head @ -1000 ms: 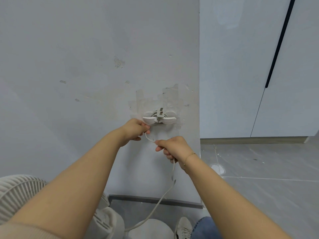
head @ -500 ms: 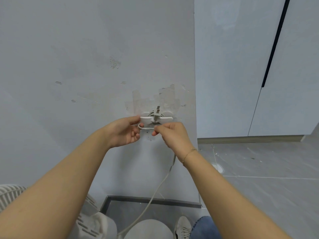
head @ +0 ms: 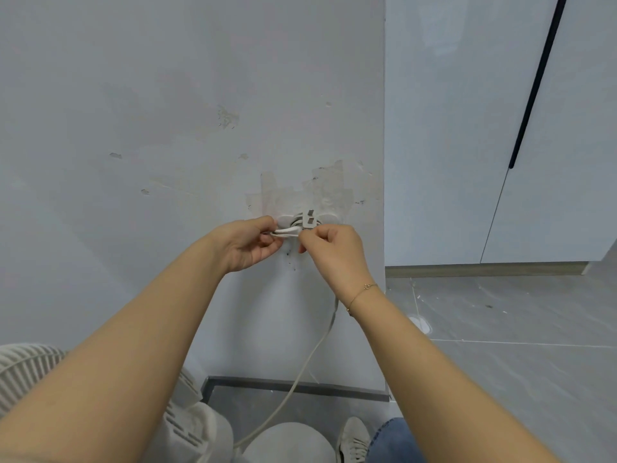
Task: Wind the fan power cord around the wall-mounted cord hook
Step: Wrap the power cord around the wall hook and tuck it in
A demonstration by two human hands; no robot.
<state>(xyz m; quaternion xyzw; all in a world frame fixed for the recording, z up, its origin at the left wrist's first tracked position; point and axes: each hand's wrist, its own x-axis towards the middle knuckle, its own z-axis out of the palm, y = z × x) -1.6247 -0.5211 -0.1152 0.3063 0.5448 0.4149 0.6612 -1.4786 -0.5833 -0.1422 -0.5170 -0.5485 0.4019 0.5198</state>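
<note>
Both hands, left hand (head: 245, 243) and right hand (head: 330, 250), pinch the power cord (head: 287, 232) under the cord hook (head: 309, 222); we risk slack slipping off.

Both arms stretched forward, left grip (head: 248, 243) pinching with curled fingers, right grip (head: 330, 248) fisted, knuckles up

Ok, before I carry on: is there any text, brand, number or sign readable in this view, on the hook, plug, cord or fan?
None can be read.
Cord hook: plain white, no marking shows.
Plug: bare metal prongs, no print visible.
Power cord: no lettering to be made out.
Fan: only ribbed grille in view, no label or badge shows.
Wall: scuffs and tape residue, no writing.
</note>
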